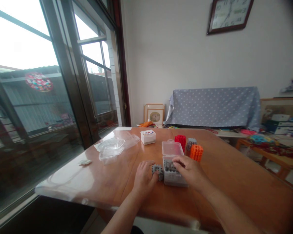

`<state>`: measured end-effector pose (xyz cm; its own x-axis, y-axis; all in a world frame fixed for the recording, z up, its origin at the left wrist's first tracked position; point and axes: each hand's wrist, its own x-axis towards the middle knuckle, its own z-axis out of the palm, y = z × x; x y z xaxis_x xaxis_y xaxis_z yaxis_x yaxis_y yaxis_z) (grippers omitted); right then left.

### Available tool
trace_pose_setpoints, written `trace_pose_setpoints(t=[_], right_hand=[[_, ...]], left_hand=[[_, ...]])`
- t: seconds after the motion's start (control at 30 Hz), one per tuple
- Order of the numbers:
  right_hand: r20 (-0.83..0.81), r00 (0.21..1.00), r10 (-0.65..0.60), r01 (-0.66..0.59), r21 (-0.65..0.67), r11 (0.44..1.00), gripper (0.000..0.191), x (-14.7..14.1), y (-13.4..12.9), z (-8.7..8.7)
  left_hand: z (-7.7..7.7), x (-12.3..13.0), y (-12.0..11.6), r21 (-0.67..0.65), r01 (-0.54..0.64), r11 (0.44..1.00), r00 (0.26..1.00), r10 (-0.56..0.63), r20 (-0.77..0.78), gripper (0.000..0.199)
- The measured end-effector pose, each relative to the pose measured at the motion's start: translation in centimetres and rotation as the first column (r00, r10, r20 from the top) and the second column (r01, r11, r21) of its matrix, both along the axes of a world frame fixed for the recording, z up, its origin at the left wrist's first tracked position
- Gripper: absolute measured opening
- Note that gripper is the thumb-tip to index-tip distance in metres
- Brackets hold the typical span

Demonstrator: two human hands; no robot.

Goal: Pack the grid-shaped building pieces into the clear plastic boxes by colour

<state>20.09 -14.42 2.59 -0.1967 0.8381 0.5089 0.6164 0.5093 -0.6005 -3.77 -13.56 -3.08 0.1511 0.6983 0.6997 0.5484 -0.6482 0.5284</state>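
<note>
The left hand [145, 177] is partly spread at the left side of a grey block stack [157, 169], thumb and fingers at its edges; whether it grips cannot be told. The right hand [189, 169] is curled, thumb and fingertips drawn together over the plastic box [175, 180]; whether it holds a piece cannot be told. The box contains grey pieces [170, 165], and its lid [172, 149] is raised at the far side. The grey block stack stands on the table [122, 188], just left of the box. Beyond the box are red blocks [179, 141], darker grey blocks [191, 143] and orange blocks [196, 152]. Clear containers [111, 150] lie farther left, near a white box [148, 137].
</note>
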Motion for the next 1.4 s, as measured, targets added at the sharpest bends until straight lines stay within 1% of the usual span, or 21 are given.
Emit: trace_pose_setpoints(t=[0.1,0.27,0.43,0.57,0.77,0.9,1.0,1.1,1.17,1.3,1.4], right_hand=[[0.042,0.999,-0.001,0.002,-0.033,0.999,0.021,-0.2,-0.1,0.0],[0.136,0.990,0.018,-0.008,-0.074,0.997,0.024,-0.4,-0.3,-0.3],[0.221,0.975,0.032,-0.010,-0.100,0.995,0.025,-0.3,-0.4,-1.0],[0.230,0.972,0.040,-0.019,-0.094,0.995,0.025,-0.2,-0.3,-1.0],[0.278,0.959,0.044,-0.007,-0.132,0.991,0.026,-0.2,-0.3,-0.8],[0.289,0.956,0.058,-0.031,-0.100,0.995,0.025,-0.3,-0.2,-0.8],[0.280,0.957,0.070,-0.048,-0.085,0.995,0.025,-0.3,-0.2,-0.8],[0.267,0.960,0.083,-0.063,-0.081,0.995,0.026,-0.2,-0.2,-1.0],[0.254,0.963,0.089,-0.073,-0.072,0.995,0.026,-0.2,-0.2,-1.0],[0.217,0.971,0.100,-0.090,-0.059,0.994,0.027,-0.1,-0.3,-0.9],[0.185,0.978,0.094,-0.087,-0.046,0.995,0.027,-0.1,-0.6,-0.7]], left_hand=[[-0.4,-0.2,0.2,0.006,-0.030,1.000,1.000,0.030,0.010,0.024],[-0.7,-0.3,0.5,-0.025,-0.061,0.998,0.998,0.061,0.000,0.017],[-0.8,-0.3,0.6,-0.039,-0.067,0.997,0.998,0.066,-0.016,0.014],[-0.8,-0.4,0.7,-0.040,-0.073,0.997,0.997,0.072,-0.017,0.013],[-1.0,-0.4,1.0,-0.020,-0.094,0.995,0.996,0.094,-0.007,0.013],[-1.4,-0.6,1.4,-0.028,-0.115,0.993,0.993,0.116,0.026,0.015],[-2.2,-0.8,1.8,-0.094,-0.129,0.987,0.989,0.135,0.066,0.020],[-2.9,-1.0,2.3,-0.217,-0.126,0.968,0.984,0.149,0.094,0.031],[-3.2,-1.0,2.6,-0.299,-0.099,0.949,0.987,0.131,0.091,0.039],[-2.9,-1.1,2.5,-0.390,-0.024,0.921,0.999,0.040,0.032,0.055],[-2.4,-1.0,2.2,-0.428,0.001,0.904,1.000,-0.009,-0.017,0.058]])
